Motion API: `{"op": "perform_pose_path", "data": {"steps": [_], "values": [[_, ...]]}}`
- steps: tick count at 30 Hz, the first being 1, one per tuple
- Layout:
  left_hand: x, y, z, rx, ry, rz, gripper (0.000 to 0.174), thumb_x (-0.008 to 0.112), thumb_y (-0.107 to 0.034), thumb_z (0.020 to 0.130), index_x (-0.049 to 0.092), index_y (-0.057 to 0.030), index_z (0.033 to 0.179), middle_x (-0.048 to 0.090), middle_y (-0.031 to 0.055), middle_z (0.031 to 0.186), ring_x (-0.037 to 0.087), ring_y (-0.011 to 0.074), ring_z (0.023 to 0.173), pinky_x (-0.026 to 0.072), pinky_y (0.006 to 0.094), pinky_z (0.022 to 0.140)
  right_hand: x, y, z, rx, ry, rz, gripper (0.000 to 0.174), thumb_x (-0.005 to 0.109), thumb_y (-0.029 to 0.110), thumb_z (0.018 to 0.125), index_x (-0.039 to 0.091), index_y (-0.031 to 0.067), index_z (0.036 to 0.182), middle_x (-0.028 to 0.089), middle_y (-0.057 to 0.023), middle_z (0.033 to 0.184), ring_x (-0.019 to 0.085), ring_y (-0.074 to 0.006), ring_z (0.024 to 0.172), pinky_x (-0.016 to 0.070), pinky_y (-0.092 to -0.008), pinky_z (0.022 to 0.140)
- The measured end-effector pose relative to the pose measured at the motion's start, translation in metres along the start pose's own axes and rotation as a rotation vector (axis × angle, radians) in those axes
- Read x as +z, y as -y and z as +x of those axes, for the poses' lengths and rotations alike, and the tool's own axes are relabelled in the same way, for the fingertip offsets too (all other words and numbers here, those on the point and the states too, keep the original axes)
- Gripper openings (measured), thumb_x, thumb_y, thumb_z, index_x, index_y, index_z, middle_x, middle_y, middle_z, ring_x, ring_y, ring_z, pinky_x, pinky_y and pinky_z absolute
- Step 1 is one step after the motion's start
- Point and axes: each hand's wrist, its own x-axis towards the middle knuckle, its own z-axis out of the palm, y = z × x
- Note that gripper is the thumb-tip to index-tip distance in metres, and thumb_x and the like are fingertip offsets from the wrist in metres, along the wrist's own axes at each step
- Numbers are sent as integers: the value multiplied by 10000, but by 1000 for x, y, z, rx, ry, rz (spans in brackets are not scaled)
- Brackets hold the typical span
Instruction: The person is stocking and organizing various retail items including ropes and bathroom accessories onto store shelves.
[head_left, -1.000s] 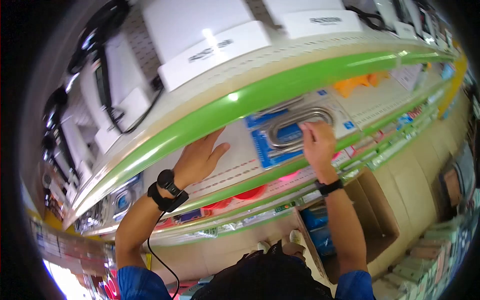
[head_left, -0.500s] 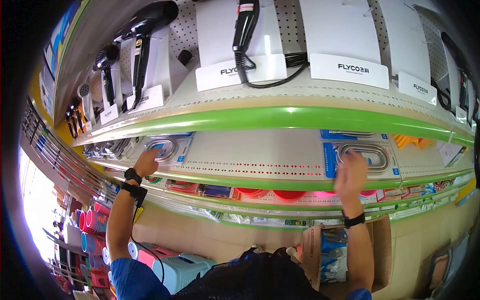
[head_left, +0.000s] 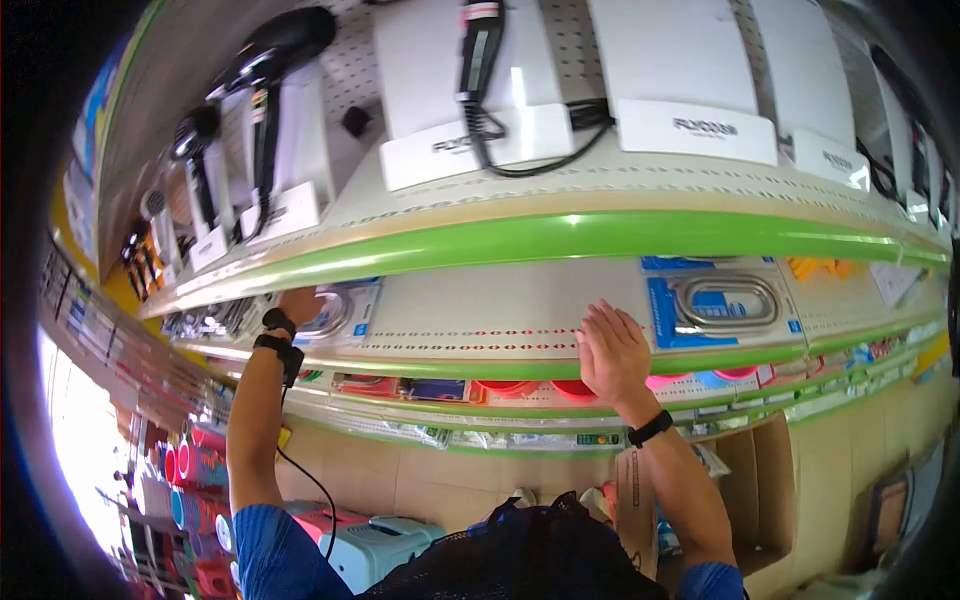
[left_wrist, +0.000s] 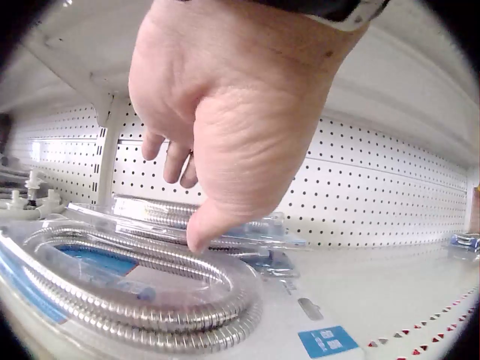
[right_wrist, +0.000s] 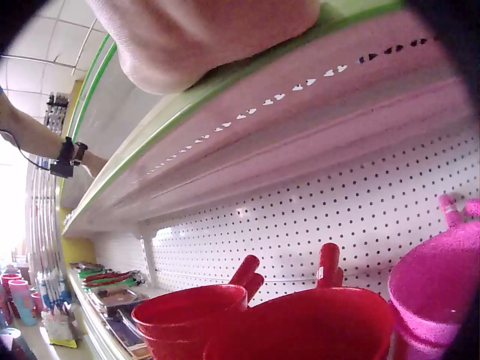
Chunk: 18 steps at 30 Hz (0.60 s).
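Observation:
At the shelf's left part, my left hand (head_left: 298, 304) reaches in under the green-edged upper shelf, over a packaged coiled metal hose (head_left: 338, 310). In the left wrist view the left hand (left_wrist: 225, 112) hangs above the clear pack with the silvery hose (left_wrist: 150, 315), its thumb low by the packs behind. Whether it touches them I cannot tell. My right hand (head_left: 615, 352), fingers extended and together, is at the shelf's front edge, left of another hose pack (head_left: 725, 305), holding nothing. Only the heel of the right hand (right_wrist: 210, 37) shows in the right wrist view.
Hair dryers (head_left: 265, 80) and white signs stand on the shelf above, behind a green front edge (head_left: 560, 235). Red scoops (right_wrist: 300, 326) and a pink one (right_wrist: 439, 277) sit on the shelf below. An open cardboard box (head_left: 765, 490) is on the floor at the right.
The right hand has moved left off the right hose pack to the shelf edge. The left hand went from mid-shelf to the left pack, and is now farther in. The head view has shifted.

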Motion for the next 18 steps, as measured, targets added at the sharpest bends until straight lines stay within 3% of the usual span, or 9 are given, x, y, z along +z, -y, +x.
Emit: {"op": "perform_pose_path", "data": {"steps": [2, 7, 10, 13, 16, 18], "values": [[11, 6, 19, 82, 28, 140, 805, 756, -376, 776, 460, -23, 1435, 481, 282, 1448, 458, 438, 1345, 368, 480, 1139, -1, 1, 0, 20, -30, 26, 165, 639, 148, 904, 617, 18, 1004, 693, -171, 1082, 634, -336, 1141, 465, -451, 1017], [26, 11, 52, 254, -103, 133, 829, 807, -208, 736, 431, -40, 1456, 502, 239, 1437, 485, 394, 1331, 406, 463, 1111, -5, 0, -6, 72, -62, 11, 170, 653, 160, 878, 615, 13, 954, 692, -181, 1035, 650, -329, 1085, 487, -439, 984], [28, 17, 67, 203, -50, -21, 821, 821, -143, 712, 446, -40, 1436, 539, 223, 1395, 521, 382, 1290, 431, 459, 1082, -3, -1, -7, 63, -58, -10, 172, 688, 150, 853, 641, 29, 965, 699, -157, 1069, 654, -305, 1103, 487, -441, 990], [33, 24, 77, 156, -10, -153, 819, 835, -77, 688, 462, -39, 1416, 575, 206, 1352, 556, 371, 1249, 457, 455, 1054, -2, 1, -7, 31, -117, -27, 160, 690, 164, 818, 628, 26, 867, 690, -159, 967, 652, -315, 1042, 490, -419, 964], [54, 37, 89, 142, 14, -203, 819, 844, -34, 672, 472, -39, 1402, 600, 195, 1324, 580, 363, 1222, 475, 453, 1035, -3, 0, -8, 27, -116, -4, 154, 689, 162, 817, 625, 28, 858, 686, -155, 950, 649, -312, 1016, 486, -412, 954], [76, 44, 90, 109, -171, 0, 728, 853, -66, 673, 516, -27, 1317, 640, 172, 1227, 618, 345, 1147, 497, 449, 982, -1, 0, -10, 33, -124, -3, 155, 689, 166, 818, 623, 29, 850, 684, -154, 939, 647, -310, 1002, 483, -408, 946]]}}
